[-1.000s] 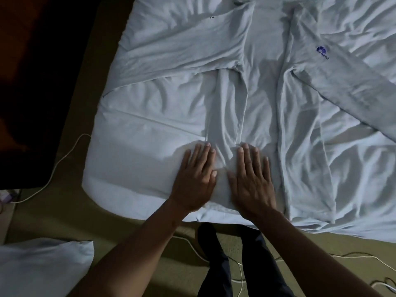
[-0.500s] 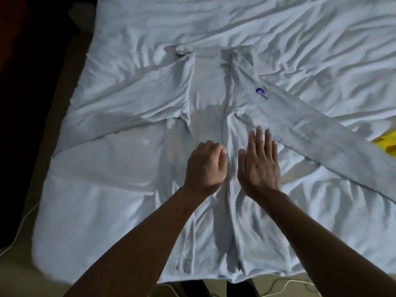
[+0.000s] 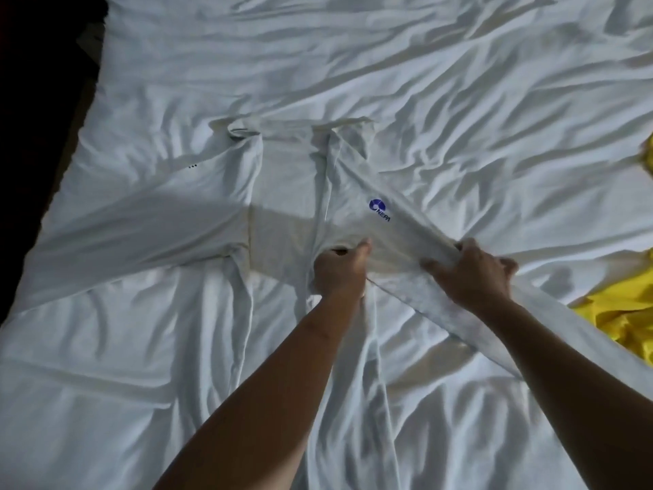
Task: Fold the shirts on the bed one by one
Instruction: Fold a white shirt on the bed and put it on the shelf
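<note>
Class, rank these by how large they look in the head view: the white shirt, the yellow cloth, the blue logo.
1. white shirt
2. yellow cloth, partly cut off by the frame edge
3. blue logo

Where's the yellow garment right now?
Head view: the yellow garment lies on the bed at the frame's right edge, beside the white shirt, just past its sleeve, which the right hand grips.
</note>
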{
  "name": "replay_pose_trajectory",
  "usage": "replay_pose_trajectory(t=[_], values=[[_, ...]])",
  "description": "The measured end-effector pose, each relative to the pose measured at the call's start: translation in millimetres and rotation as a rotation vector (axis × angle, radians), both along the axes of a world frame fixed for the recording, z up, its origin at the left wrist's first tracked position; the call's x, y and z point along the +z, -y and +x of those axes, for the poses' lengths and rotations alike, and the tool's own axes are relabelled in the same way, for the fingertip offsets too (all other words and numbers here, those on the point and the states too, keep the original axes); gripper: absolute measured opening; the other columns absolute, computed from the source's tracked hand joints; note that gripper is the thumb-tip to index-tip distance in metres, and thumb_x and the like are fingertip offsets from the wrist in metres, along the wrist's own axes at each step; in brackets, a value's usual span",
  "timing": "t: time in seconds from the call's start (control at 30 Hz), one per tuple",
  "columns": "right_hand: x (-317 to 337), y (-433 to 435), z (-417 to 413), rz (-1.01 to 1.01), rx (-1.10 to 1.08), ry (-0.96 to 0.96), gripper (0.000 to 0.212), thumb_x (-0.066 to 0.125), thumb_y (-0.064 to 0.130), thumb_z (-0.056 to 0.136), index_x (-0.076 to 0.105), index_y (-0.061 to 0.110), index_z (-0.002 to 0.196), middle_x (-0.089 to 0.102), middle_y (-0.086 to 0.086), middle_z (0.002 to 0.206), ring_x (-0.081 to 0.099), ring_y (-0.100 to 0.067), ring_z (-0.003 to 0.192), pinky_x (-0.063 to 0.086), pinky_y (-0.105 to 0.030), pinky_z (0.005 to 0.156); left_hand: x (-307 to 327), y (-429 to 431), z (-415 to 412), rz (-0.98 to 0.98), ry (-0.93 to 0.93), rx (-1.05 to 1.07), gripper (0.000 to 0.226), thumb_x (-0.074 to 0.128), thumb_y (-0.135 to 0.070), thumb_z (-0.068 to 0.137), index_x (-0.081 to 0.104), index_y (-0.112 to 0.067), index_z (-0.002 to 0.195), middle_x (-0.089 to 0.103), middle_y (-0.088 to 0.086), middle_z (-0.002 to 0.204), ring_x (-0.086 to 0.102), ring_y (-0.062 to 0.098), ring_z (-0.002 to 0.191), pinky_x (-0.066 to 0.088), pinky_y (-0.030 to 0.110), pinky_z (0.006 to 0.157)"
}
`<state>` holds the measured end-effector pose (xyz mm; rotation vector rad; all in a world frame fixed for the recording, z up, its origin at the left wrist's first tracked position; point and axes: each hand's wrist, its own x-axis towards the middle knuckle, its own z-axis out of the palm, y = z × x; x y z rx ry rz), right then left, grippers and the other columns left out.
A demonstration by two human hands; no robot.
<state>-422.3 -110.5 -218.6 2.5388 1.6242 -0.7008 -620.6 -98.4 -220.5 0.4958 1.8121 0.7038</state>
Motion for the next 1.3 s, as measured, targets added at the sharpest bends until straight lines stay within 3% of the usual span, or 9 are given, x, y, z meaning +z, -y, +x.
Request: replay_pose_trajectory(t=[0.13, 0.23, 0.37, 0.53, 0.63, 0.87, 1.0, 1.1, 1.3], values=[[44.0, -3.8, 6.0, -0.065, 0.029, -0.471, 0.044, 0.085, 0.047, 0.078, 0.067, 0.008, 0.070, 0.061, -0.003, 0.061, 0.057, -0.022, 0.057, 0.037, -0.029, 0.054, 12.0, -11.0, -2.5, 0.048, 0.332, 0.339, 0.011, 0.075, -0.017, 0.078, 0.073, -0.010, 0.086, 0.075, 0.014, 0.091, 0.072, 0.037, 0.092, 0.060, 0.054, 0.086], [80.4, -3.0, 3.1, -0.262, 0.015, -0.780, 0.025, 0.091, 0.031, 0.075, 0.080, 0.015, 0.091, 0.077, 0.000, 0.078, 0.071, -0.021, 0.069, 0.052, -0.029, 0.066, 18.8, -16.3, -16.5, 0.113, 0.701, 0.521, 0.032, 0.059, -0.014, 0.094, 0.072, -0.005, 0.122, 0.075, 0.016, 0.118, 0.070, 0.035, 0.112, 0.056, 0.048, 0.100], [101.2, 4.5, -6.7, -0.645, 0.080, -0.987, 0.026, 0.091, 0.021, 0.075, 0.083, 0.011, 0.098, 0.079, -0.016, 0.096, 0.076, -0.027, 0.081, 0.059, -0.035, 0.073, 22.2, -26.8, -44.9, 0.098, 0.867, 0.462, 0.043, 0.054, -0.020, 0.094, 0.070, 0.003, 0.127, 0.070, 0.022, 0.128, 0.067, 0.035, 0.119, 0.050, 0.045, 0.109], [99.0, 10.1, -34.0, -0.663, 0.055, -1.252, 0.046, 0.091, 0.020, 0.066, 0.075, -0.010, 0.097, 0.068, -0.026, 0.093, 0.063, -0.033, 0.081, 0.050, -0.037, 0.073, 15.8, -35.3, -69.5, 0.097, 0.848, 0.435, 0.037, 0.049, -0.003, 0.102, 0.067, -0.006, 0.070, 0.066, 0.003, 0.058, 0.067, 0.012, 0.054, 0.058, 0.022, 0.060], [101.0, 14.4, -54.8, -0.625, -0.044, -1.468, 0.032, 0.081, 0.002, 0.071, 0.078, -0.002, 0.102, 0.074, -0.021, 0.107, 0.072, -0.033, 0.093, 0.059, -0.035, 0.078, 5.3, -36.4, -75.9, 0.097, 0.810, 0.377, 0.042, 0.048, 0.004, 0.099, 0.069, -0.010, 0.065, 0.064, 0.000, 0.056, 0.062, 0.010, 0.049, 0.055, 0.019, 0.057], [103.3, 41.1, -84.4, -0.650, -0.093, -1.448, 0.044, 0.079, 0.005, 0.076, 0.073, 0.002, 0.119, 0.071, -0.022, 0.124, 0.067, -0.042, 0.117, 0.045, -0.063, 0.109, -10.3, -40.4, -83.2, 0.051, 0.806, 0.231, 0.030, 0.051, 0.009, 0.094, 0.066, -0.005, 0.114, 0.076, 0.009, 0.094, 0.074, 0.018, 0.087, 0.053, 0.033, 0.102], [103.0, 64.2, -92.3, -0.605, -0.100, -1.474, 0.037, 0.079, 0.006, 0.077, 0.077, 0.010, 0.114, 0.073, -0.020, 0.121, 0.070, -0.037, 0.115, 0.057, -0.048, 0.100, -11.9, -46.8, -89.5, 0.020, 0.762, 0.204, 0.029, 0.043, 0.012, 0.100, 0.065, -0.006, 0.102, 0.073, 0.008, 0.083, 0.073, 0.017, 0.075, 0.064, 0.029, 0.072], [105.8, 80.6, -95.6, -0.546, -0.033, -1.482, 0.037, 0.082, 0.012, 0.077, 0.076, 0.012, 0.114, 0.071, -0.025, 0.119, 0.065, -0.046, 0.116, 0.051, -0.056, 0.101, -9.6, -50.5, -88.9, -0.015, 0.691, 0.199, 0.029, 0.041, 0.012, 0.102, 0.060, -0.008, 0.093, 0.063, 0.011, 0.080, 0.066, 0.021, 0.073, 0.062, 0.030, 0.056], [107.4, 115.3, -110.9, -0.521, -0.020, -1.513, 0.039, 0.082, 0.007, 0.083, 0.071, 0.002, 0.120, 0.071, -0.026, 0.119, 0.068, -0.044, 0.113, 0.057, -0.051, 0.095, -8.4, -48.1, -92.6, 0.052, 0.699, 0.091, 0.022, 0.045, 0.001, 0.104, 0.067, 0.001, 0.111, 0.071, 0.015, 0.101, 0.069, 0.027, 0.095, 0.063, 0.036, 0.081]])
